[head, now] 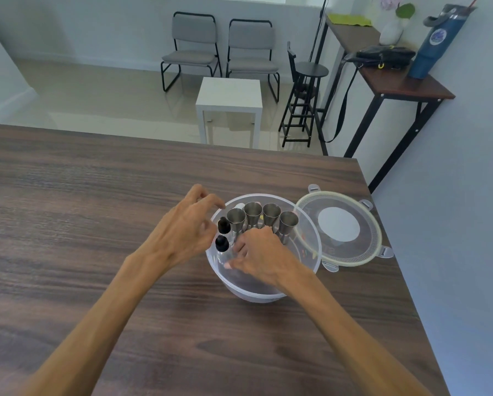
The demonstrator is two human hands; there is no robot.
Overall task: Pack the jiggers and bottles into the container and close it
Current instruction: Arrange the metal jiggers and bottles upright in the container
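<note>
Both our hands sit at the clear round container (pixel 264 295) on the wooden table (pixel 97 195): left hand (pixel 182 232) hovers at its left rim with fingers spread and curled, gripping nothing, while right hand (pixel 261 257) reaches inside, fingers bent down among the contents, and we cannot tell whether it grips anything. Four steel jiggers (pixel 261 217) stand upright in a row along the far side, two black-capped bottles (pixel 222 234) just left of them. Lid (pixel 339 228) lies flat beside the container's right rim.

Jiggers (pixel 262 217) and bottles (pixel 222 234) crowd the container's (pixel 256 295) far half.
</note>
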